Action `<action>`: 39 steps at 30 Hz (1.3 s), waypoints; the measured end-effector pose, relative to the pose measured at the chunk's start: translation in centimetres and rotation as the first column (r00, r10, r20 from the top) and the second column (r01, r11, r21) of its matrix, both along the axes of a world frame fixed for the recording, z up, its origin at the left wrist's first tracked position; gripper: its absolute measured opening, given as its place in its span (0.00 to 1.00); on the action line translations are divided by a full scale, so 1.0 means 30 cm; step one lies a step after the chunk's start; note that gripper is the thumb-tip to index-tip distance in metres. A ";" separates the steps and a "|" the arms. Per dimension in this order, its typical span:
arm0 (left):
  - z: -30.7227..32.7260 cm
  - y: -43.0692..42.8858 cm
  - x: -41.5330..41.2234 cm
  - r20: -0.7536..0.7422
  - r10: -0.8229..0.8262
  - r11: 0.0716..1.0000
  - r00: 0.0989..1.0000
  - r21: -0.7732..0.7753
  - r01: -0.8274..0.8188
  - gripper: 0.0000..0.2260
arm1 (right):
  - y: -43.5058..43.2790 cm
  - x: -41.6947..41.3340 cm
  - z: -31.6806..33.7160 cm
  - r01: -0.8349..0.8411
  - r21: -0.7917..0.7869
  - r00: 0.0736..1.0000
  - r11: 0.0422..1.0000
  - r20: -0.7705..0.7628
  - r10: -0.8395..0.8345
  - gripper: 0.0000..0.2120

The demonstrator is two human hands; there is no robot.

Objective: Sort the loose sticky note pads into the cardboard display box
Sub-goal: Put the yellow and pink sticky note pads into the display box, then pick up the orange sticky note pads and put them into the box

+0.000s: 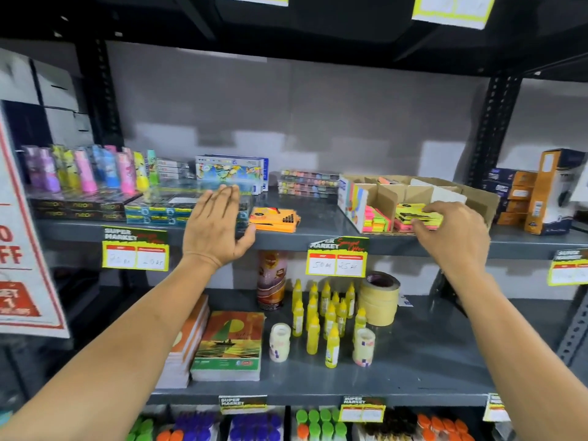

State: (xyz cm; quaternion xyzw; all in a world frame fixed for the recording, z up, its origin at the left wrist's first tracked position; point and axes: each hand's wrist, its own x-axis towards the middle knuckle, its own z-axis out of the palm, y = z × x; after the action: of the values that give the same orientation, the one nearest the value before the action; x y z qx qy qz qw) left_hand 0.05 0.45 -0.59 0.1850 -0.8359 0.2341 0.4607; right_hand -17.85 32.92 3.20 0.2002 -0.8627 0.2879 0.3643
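A cardboard display box (474, 194) with dividers stands on the upper grey shelf at the right. Its front compartments hold pink, green and yellow sticky note pads (378, 219). My right hand (451, 233) reaches over the box's front, fingers resting on a yellow sticky note pad (413, 211) in the front right compartment. A small pile of loose orange sticky note pads (275, 219) lies on the shelf left of the box. My left hand (216, 227) hovers open, fingers spread, just left of that orange pile, thumb close to it, holding nothing.
Behind my left hand lie flat marker boxes (152, 211) and crayon packs (232, 171); pastel bottles (86, 168) stand far left. Orange and blue boxes (537, 195) crowd the right end. The lower shelf holds glue bottles (327, 316), masking tape (380, 299) and notebooks (229, 345).
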 end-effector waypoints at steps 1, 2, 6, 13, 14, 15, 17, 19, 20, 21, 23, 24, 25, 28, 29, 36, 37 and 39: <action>0.000 0.000 0.001 0.011 0.006 1.000 1.000 0.003 -0.006 0.32 | -0.013 0.020 0.011 -0.005 -0.020 1.000 1.000 -0.028 0.005 0.15; 0.000 -0.003 0.005 0.019 0.014 1.000 1.000 0.006 -0.015 0.33 | -0.036 0.043 0.021 -0.011 -0.033 0.997 0.999 -0.073 0.008 0.15; 0.001 -0.002 0.005 0.035 0.014 1.000 0.999 0.018 -0.015 0.33 | -0.167 0.162 0.056 -0.088 -0.052 0.961 0.995 -0.268 0.071 0.16; 0.002 0.002 0.011 0.036 0.017 1.000 0.999 0.009 -0.017 0.32 | -0.466 0.337 0.035 -0.249 0.170 0.964 0.953 -0.051 0.261 0.26; 0.004 0.000 0.012 0.036 0.018 1.000 0.999 0.009 -0.018 0.32 | -0.502 0.349 0.026 -0.253 0.188 0.965 0.949 -0.026 0.262 0.27; 0.004 0.001 0.012 0.038 0.017 1.000 0.999 0.006 -0.017 0.32 | -0.531 0.358 0.017 -0.254 0.202 0.965 0.946 -0.009 0.261 0.27; 0.005 -0.001 0.013 0.038 0.016 1.000 0.999 -0.001 -0.016 0.32 | -0.578 0.374 0.009 -0.253 0.221 0.966 0.942 0.008 0.258 0.28; 0.005 0.001 0.013 0.039 0.013 1.000 0.999 -0.002 -0.013 0.32 | -0.611 0.382 0.009 -0.255 0.230 0.967 0.939 0.030 0.255 0.28; 0.006 0.001 0.014 0.041 0.010 1.000 0.999 -0.003 -0.010 0.32 | -0.623 0.382 0.011 -0.256 0.230 0.967 0.939 0.044 0.253 0.28; 0.006 0.000 0.014 0.045 0.008 1.000 0.999 -0.003 -0.008 0.32 | -0.631 0.381 0.015 -0.257 0.231 0.966 0.938 0.053 0.252 0.28; 0.007 -0.001 0.016 0.054 0.006 1.000 0.999 -0.001 -0.006 0.32 | -0.638 0.376 0.023 -0.261 0.233 0.965 0.937 0.072 0.251 0.27; 0.007 -0.002 0.016 0.056 0.003 1.000 0.998 0.000 -0.003 0.32 | -0.637 0.372 0.029 -0.267 0.232 0.963 0.935 0.086 0.254 0.27; 0.007 -0.002 0.017 0.060 0.000 1.000 0.998 0.004 0.000 0.32 | -0.633 0.370 0.035 -0.275 0.234 0.961 0.932 0.100 0.258 0.27; 0.008 0.001 0.019 0.075 -0.008 1.000 0.997 0.018 0.007 0.32 | -0.626 0.374 0.050 -0.295 0.267 0.955 0.917 0.121 0.272 0.24; 0.008 0.002 0.022 0.077 -0.008 1.000 0.997 0.020 0.007 0.32 | -0.626 0.376 0.056 -0.304 0.269 0.952 0.914 0.132 0.277 0.23; 0.005 -0.005 0.017 0.058 -0.024 1.000 0.998 -0.003 0.024 0.33 | -0.622 0.383 0.087 -0.305 0.277 0.947 0.911 0.188 0.259 0.22; 0.003 -0.009 0.013 0.049 -0.032 0.999 0.998 -0.012 0.033 0.33 | -0.622 0.386 0.082 -0.310 0.278 0.945 0.909 0.192 0.264 0.23; -0.002 -0.012 0.007 0.041 -0.043 0.999 0.998 -0.023 0.044 0.33 | -0.617 0.389 0.076 -0.322 0.279 0.942 0.905 0.192 0.276 0.24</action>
State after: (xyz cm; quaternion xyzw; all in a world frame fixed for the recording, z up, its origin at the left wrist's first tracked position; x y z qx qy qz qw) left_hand 0.26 0.09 -0.64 0.1564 -0.8461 0.2375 0.4508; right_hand -6.18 14.40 5.48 0.3625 -0.8804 0.2173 0.2153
